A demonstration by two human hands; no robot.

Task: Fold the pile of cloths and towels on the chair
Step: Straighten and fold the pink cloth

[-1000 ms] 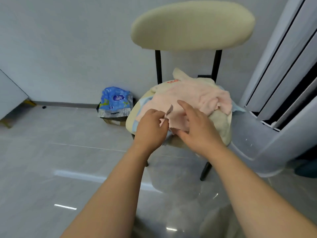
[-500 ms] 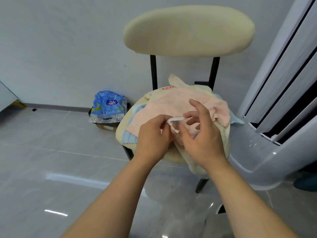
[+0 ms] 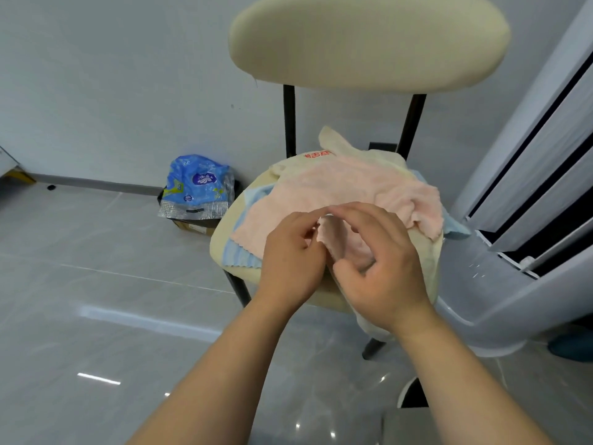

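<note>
Pink cloth (image 3: 346,194) corner raised since prev; L hand (image 3: 290,255), R hand (image 3: 385,271) fingers (image 3: 356,209) pinch it; contact partly hidden.

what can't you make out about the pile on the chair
Head view:
Near edge of the pink cloth: covered by the left hand and right hand.
Number of cloths in the pile: the pink cloth hides lower layers.
Red print on the cream towel: too small to read.
Chair backrest top: cut off by the frame.

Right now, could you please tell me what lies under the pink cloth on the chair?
A light blue cloth and a cream towel peek out beneath the pink cloth; whatever lies deeper is covered.
</note>
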